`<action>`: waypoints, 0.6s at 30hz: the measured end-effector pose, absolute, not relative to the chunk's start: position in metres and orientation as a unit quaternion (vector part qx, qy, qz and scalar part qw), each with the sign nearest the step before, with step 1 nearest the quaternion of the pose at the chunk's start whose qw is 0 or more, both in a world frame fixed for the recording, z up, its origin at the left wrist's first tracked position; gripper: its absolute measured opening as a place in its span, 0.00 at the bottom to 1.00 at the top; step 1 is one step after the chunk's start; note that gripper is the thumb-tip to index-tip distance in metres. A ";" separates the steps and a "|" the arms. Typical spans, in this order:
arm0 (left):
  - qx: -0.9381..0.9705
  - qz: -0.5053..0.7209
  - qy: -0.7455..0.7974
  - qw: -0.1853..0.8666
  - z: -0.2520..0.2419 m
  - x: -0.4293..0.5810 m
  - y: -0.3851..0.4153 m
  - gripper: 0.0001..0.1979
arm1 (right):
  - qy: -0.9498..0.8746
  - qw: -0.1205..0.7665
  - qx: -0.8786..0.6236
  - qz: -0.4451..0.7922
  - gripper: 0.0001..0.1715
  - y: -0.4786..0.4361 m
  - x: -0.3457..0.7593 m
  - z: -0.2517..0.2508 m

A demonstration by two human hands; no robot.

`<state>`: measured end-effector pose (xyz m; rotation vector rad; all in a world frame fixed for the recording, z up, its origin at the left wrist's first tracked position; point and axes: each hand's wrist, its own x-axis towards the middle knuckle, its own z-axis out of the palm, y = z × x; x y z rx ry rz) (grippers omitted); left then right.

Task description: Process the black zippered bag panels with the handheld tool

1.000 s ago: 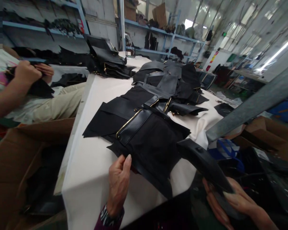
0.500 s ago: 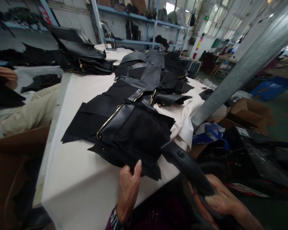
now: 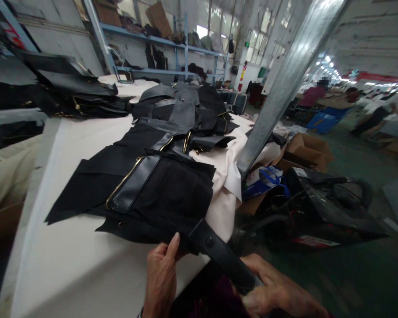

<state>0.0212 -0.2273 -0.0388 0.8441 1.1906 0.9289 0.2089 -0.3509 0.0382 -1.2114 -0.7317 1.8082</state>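
Two bare hands are nearest: the left hand [image 3: 161, 276] pinches the close edge of a black cloth panel [image 3: 172, 190] between thumb and fingers, and the right hand [image 3: 268, 285] is clamped around the lower end of one smooth, thick, curved black strip [image 3: 222, 254] with a round dark spot. The strip's far end overlaps the panel's corner; whether they touch I cannot tell. The panel lies on the near part of a table [image 3: 73, 269] under smooth off-white covering, matte and softly creased, its right edge zigzag, with one glossy band [image 3: 135, 183] beside a gold zip [image 3: 122, 183]. Two more gold zips show just beyond. Farther back lie overlapping dull black pieces [image 3: 184, 108] and, to the left, one layered black stack [image 3: 69, 84]. One metal post [image 3: 281, 88] slants at right; blue shelves [image 3: 139, 32] stand behind.
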 end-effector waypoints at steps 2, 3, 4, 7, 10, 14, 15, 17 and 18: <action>0.378 0.406 0.531 0.640 -0.042 0.020 -0.227 0.22 | -0.289 0.387 -0.493 0.724 0.18 -0.348 0.206 0.041; 0.383 0.405 0.534 0.636 -0.043 0.019 -0.227 0.22 | -0.297 0.381 -0.491 0.725 0.18 -0.345 0.206 0.042; 0.385 0.406 0.535 0.634 -0.044 0.018 -0.227 0.23 | -0.309 0.378 -0.488 0.724 0.18 -0.343 0.206 0.043; 0.376 0.404 0.545 0.631 -0.043 0.015 -0.228 0.24 | -0.351 0.405 -0.472 0.701 0.17 -0.335 0.211 0.042; 0.365 0.399 0.565 0.624 -0.041 0.011 -0.229 0.26 | -0.369 0.458 -0.476 0.654 0.19 -0.330 0.222 0.039; 0.369 0.377 0.563 0.636 -0.047 0.006 -0.224 0.27 | -0.397 0.493 -0.478 0.609 0.20 -0.320 0.241 0.039; 0.371 0.372 0.568 0.634 -0.050 0.006 -0.222 0.28 | -0.404 0.495 -0.480 0.601 0.20 -0.315 0.246 0.040; 0.372 0.373 0.580 0.621 -0.054 0.005 -0.220 0.28 | -0.409 0.502 -0.487 0.587 0.19 -0.303 0.253 0.043; 0.372 0.380 0.586 0.612 -0.054 0.005 -0.219 0.28 | -0.409 0.507 -0.487 0.582 0.18 -0.295 0.255 0.045</action>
